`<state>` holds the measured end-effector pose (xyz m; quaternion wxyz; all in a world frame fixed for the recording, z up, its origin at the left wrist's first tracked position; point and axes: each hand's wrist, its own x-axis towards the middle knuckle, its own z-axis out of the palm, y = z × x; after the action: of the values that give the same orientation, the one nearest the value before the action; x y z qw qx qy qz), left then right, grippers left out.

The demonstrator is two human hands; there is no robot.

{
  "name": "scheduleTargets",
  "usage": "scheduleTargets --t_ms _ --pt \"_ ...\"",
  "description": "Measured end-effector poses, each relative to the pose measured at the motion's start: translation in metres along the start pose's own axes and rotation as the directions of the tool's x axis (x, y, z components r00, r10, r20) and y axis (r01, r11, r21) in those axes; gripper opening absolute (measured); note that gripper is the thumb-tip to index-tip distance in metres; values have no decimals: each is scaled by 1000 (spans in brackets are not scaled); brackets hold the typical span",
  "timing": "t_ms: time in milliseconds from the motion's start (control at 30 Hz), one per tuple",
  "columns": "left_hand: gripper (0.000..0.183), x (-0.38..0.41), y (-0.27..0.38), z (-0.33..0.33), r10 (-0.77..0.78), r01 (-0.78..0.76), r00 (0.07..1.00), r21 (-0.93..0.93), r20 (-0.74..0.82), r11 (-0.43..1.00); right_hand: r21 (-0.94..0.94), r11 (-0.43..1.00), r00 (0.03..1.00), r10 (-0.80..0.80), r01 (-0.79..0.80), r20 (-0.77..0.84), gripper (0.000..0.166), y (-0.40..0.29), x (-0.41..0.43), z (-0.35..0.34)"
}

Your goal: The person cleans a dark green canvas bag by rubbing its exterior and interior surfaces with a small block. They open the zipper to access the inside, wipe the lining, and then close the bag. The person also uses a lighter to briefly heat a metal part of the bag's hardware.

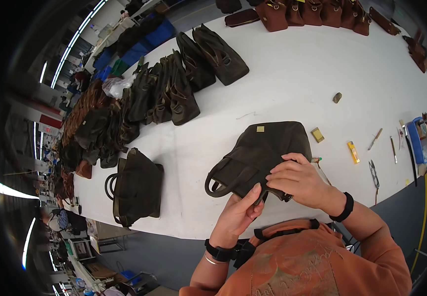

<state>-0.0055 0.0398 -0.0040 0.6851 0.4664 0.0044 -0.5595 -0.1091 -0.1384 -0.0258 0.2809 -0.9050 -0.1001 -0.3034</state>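
Note:
A dark green-brown leather handbag [276, 140] lies on its side on the white table before me, its handles [213, 188] to the left. A small yellowish square patch sits near its far edge. My left hand [243, 211] grips the bag's near edge by the zipped opening, thumb on top. Over the near right part of the bag bends my right hand [297, 182], its fingers pressed on the leather and its thumb hidden. A folded end of the bag hangs between the two hands. To the left stands a second dark handbag [139, 188].
Rows of dark handbags [183, 88] stand at the far left, red-brown bags [313, 14] at the back. At right on the white table [291, 81] lie a yellow block [317, 135], a yellow box [353, 152], thread snips [374, 175] and a blue basket [416, 142].

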Motion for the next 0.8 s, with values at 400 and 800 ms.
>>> scheduleTargets --t_ms 400,800 --pt "26 11 -13 0 -104 110 987 -45 119 993 76 993 994 90 -85 -63 21 6 -16 0" --pt "28 33 -9 16 -200 204 978 -63 64 977 447 851 942 332 -276 -52 18 25 -30 2"
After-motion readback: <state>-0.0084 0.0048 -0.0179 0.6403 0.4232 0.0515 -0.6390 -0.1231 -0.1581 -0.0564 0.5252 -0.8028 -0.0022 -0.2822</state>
